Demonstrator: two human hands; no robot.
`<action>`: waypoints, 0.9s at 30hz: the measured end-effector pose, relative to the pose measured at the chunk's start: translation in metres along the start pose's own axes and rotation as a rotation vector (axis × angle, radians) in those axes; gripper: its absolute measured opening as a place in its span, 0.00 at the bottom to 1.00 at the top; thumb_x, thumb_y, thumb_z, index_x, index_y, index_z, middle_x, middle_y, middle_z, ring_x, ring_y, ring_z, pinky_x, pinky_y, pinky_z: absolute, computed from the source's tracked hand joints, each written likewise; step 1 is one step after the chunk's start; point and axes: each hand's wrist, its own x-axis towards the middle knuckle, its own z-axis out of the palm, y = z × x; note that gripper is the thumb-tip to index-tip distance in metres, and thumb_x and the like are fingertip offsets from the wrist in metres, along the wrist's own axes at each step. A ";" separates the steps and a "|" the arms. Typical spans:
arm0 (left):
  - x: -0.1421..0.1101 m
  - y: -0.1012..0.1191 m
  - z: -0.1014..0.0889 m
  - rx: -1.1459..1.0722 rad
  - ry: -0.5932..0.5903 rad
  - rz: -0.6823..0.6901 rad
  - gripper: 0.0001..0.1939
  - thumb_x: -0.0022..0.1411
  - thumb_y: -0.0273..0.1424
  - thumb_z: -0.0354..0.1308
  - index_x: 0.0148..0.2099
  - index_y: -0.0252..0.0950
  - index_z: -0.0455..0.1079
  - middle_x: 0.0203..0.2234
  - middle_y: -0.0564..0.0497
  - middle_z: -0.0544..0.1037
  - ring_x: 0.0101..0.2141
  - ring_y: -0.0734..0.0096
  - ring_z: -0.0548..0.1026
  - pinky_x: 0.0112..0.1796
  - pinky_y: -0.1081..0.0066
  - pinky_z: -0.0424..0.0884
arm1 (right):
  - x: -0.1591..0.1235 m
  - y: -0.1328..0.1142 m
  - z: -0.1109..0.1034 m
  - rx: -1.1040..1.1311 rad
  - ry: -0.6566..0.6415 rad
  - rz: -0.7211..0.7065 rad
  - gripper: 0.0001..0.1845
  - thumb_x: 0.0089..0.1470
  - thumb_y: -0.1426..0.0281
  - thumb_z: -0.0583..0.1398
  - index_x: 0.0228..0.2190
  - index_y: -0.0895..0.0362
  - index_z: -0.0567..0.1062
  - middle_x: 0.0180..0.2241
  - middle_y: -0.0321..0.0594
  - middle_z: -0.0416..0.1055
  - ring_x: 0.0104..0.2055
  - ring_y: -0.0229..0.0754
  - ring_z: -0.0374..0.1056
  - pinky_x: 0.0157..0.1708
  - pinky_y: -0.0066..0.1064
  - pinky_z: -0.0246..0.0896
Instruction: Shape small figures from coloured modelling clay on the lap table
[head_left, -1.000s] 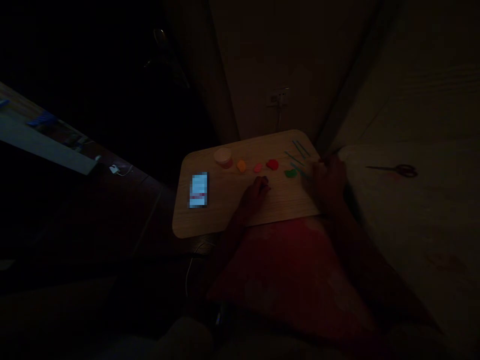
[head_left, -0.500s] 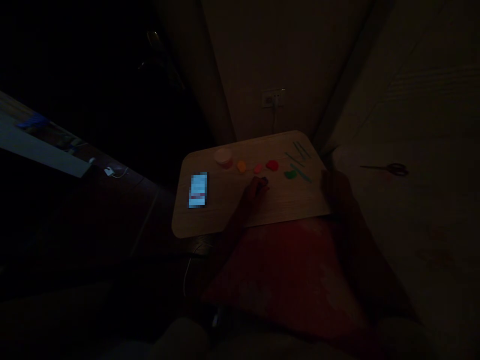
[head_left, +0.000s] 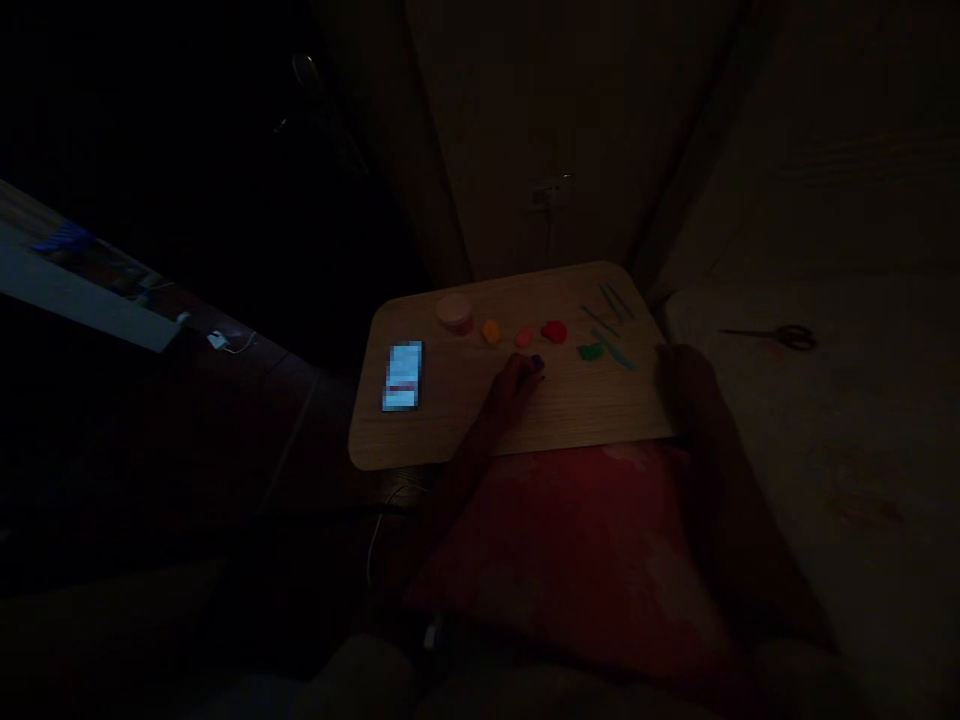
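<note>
In dim light, my left hand (head_left: pixel 514 384) rests over the small wooden table (head_left: pixel 450 430), its fingers closed around a dark blue lump of modelling clay (head_left: pixel 537 362). At the table's right edge, my right hand (head_left: pixel 684 372) is closed on the rim, its fingertips mostly lost in shadow. Beyond my left hand lie an orange clay lump (head_left: pixel 490 332), a pink one (head_left: pixel 523 338) and a red one (head_left: pixel 554 331). A green clay piece (head_left: pixel 590 352) sits to their right, beside a teal modelling knife (head_left: pixel 613 349) and several thin teal tools (head_left: pixel 600 320).
A lidded tub (head_left: pixel 454 312) stands at the table's back left, and a lit phone (head_left: pixel 403 376) lies nearer the left edge. Scissors (head_left: pixel 780 336) lie on a pale surface to the right. A red cushion or cloth (head_left: pixel 570 540) covers my lap. A wall socket (head_left: pixel 550 192) is behind.
The table, with everything on it, has shifted slightly right together with my right hand. The scissors have stayed put. My left hand still holds the blue clay.
</note>
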 end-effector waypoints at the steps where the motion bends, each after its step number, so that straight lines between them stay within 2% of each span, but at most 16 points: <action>1: 0.000 0.000 0.000 0.001 -0.003 0.003 0.09 0.69 0.38 0.56 0.41 0.39 0.63 0.33 0.55 0.71 0.34 0.71 0.68 0.39 0.71 0.65 | -0.002 -0.001 -0.001 -0.017 -0.012 0.033 0.28 0.70 0.57 0.49 0.45 0.67 0.80 0.44 0.69 0.78 0.48 0.62 0.76 0.46 0.48 0.68; 4: 0.001 0.000 0.002 0.010 -0.027 0.001 0.08 0.69 0.38 0.56 0.41 0.39 0.63 0.32 0.55 0.71 0.34 0.72 0.68 0.39 0.71 0.65 | -0.007 -0.007 -0.011 -0.046 -0.025 0.132 0.28 0.68 0.54 0.52 0.44 0.65 0.80 0.44 0.68 0.77 0.48 0.64 0.75 0.45 0.51 0.68; 6: 0.001 0.001 0.003 0.014 -0.049 -0.002 0.08 0.69 0.37 0.56 0.42 0.39 0.63 0.33 0.55 0.72 0.34 0.72 0.69 0.40 0.71 0.65 | -0.010 -0.016 -0.022 -0.031 0.076 0.174 0.25 0.62 0.54 0.59 0.45 0.63 0.79 0.43 0.65 0.77 0.48 0.65 0.74 0.45 0.52 0.68; 7: 0.002 0.001 0.003 0.010 -0.056 0.002 0.08 0.68 0.37 0.56 0.42 0.39 0.63 0.33 0.55 0.72 0.34 0.71 0.69 0.40 0.71 0.65 | -0.012 -0.023 -0.027 -0.017 0.198 0.145 0.23 0.60 0.57 0.61 0.47 0.62 0.78 0.45 0.65 0.76 0.49 0.65 0.73 0.47 0.53 0.68; 9: 0.002 0.001 0.003 0.002 -0.051 0.013 0.08 0.68 0.37 0.56 0.42 0.39 0.63 0.33 0.55 0.72 0.34 0.72 0.69 0.39 0.71 0.65 | -0.018 -0.043 -0.032 0.071 0.428 -0.069 0.19 0.63 0.62 0.57 0.50 0.60 0.76 0.51 0.62 0.73 0.55 0.62 0.70 0.53 0.53 0.65; 10: 0.001 0.002 0.002 0.001 -0.043 0.016 0.07 0.68 0.36 0.56 0.42 0.39 0.63 0.33 0.55 0.72 0.34 0.71 0.69 0.40 0.71 0.65 | -0.023 -0.056 -0.031 0.136 0.478 -0.180 0.19 0.65 0.62 0.54 0.49 0.59 0.76 0.49 0.60 0.73 0.55 0.60 0.69 0.55 0.53 0.64; 11: 0.001 0.002 0.001 0.002 -0.030 0.013 0.07 0.68 0.36 0.56 0.42 0.39 0.64 0.32 0.55 0.72 0.34 0.71 0.69 0.40 0.71 0.66 | -0.029 -0.070 -0.026 0.208 0.477 -0.290 0.18 0.67 0.62 0.52 0.47 0.58 0.76 0.46 0.58 0.74 0.53 0.59 0.69 0.54 0.52 0.65; 12: 0.001 0.002 0.000 0.003 -0.015 0.008 0.07 0.68 0.36 0.56 0.42 0.39 0.64 0.33 0.55 0.72 0.35 0.71 0.70 0.40 0.71 0.66 | -0.036 -0.085 -0.019 0.293 0.440 -0.405 0.18 0.68 0.61 0.51 0.47 0.56 0.75 0.44 0.55 0.74 0.50 0.57 0.70 0.52 0.50 0.67; 15: 0.001 0.000 -0.002 -0.036 0.010 0.006 0.09 0.69 0.38 0.56 0.42 0.39 0.64 0.35 0.52 0.74 0.37 0.69 0.72 0.42 0.69 0.68 | -0.060 -0.123 0.015 0.475 0.221 -0.739 0.15 0.67 0.59 0.54 0.47 0.52 0.74 0.40 0.49 0.73 0.41 0.52 0.71 0.45 0.45 0.69; 18: 0.002 -0.002 -0.004 -0.098 0.011 0.014 0.11 0.71 0.41 0.54 0.43 0.38 0.65 0.36 0.50 0.76 0.38 0.67 0.73 0.43 0.68 0.70 | -0.077 -0.137 0.044 0.475 0.013 -0.887 0.18 0.63 0.55 0.60 0.49 0.51 0.75 0.39 0.47 0.73 0.38 0.51 0.70 0.39 0.42 0.69; 19: 0.002 -0.003 -0.004 -0.104 0.012 0.013 0.11 0.71 0.41 0.54 0.42 0.38 0.65 0.36 0.50 0.76 0.38 0.67 0.74 0.43 0.68 0.70 | -0.079 -0.137 0.049 0.469 -0.035 -0.907 0.19 0.62 0.54 0.61 0.49 0.51 0.75 0.40 0.47 0.74 0.38 0.51 0.70 0.39 0.41 0.69; 22: 0.002 -0.002 -0.004 -0.094 0.021 0.006 0.11 0.71 0.41 0.54 0.41 0.38 0.65 0.33 0.51 0.75 0.36 0.68 0.72 0.41 0.69 0.70 | -0.075 -0.129 0.053 0.495 -0.052 -0.886 0.20 0.60 0.55 0.64 0.49 0.52 0.77 0.40 0.46 0.76 0.39 0.50 0.71 0.40 0.40 0.68; 25: 0.002 0.000 -0.003 -0.060 0.011 -0.004 0.13 0.71 0.42 0.54 0.39 0.38 0.64 0.31 0.52 0.73 0.35 0.69 0.71 0.40 0.69 0.69 | -0.068 -0.122 0.051 0.508 -0.112 -0.870 0.18 0.59 0.58 0.64 0.48 0.52 0.78 0.39 0.44 0.79 0.36 0.47 0.72 0.41 0.38 0.69; 27: 0.001 0.002 -0.003 -0.031 0.000 0.005 0.14 0.70 0.43 0.54 0.37 0.38 0.64 0.30 0.53 0.72 0.34 0.69 0.69 0.40 0.70 0.68 | -0.066 -0.121 0.050 0.515 -0.132 -0.851 0.16 0.59 0.61 0.63 0.48 0.52 0.79 0.41 0.45 0.80 0.38 0.48 0.74 0.42 0.38 0.69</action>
